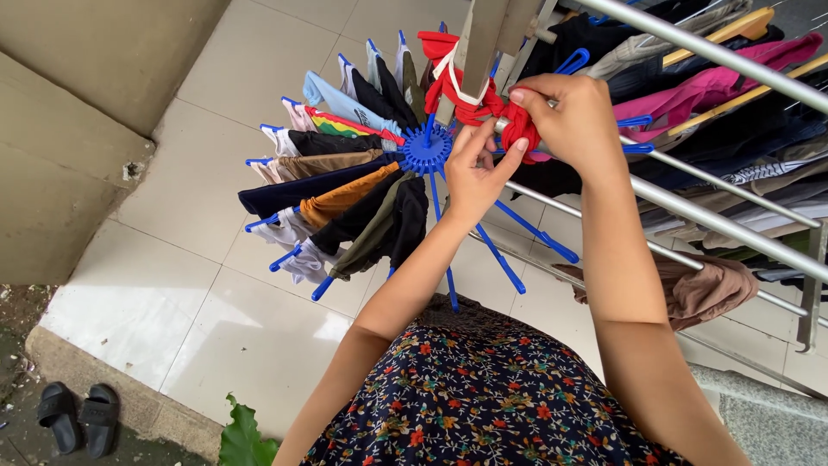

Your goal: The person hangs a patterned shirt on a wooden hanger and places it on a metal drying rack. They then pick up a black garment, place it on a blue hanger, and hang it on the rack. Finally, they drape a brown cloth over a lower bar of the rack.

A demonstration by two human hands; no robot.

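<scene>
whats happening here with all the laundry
A person in a floral dress stands at a blue round clip hanger loaded with small garments on its left side. Both hands work a red cloth at the hanger's hub: the right hand grips it, the left hand pinches beside it. A metal drying rack full of clothes stands to the right.

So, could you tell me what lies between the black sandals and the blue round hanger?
In the head view, bare pale floor tiles separate the black sandals from the blue round hanger.
</scene>
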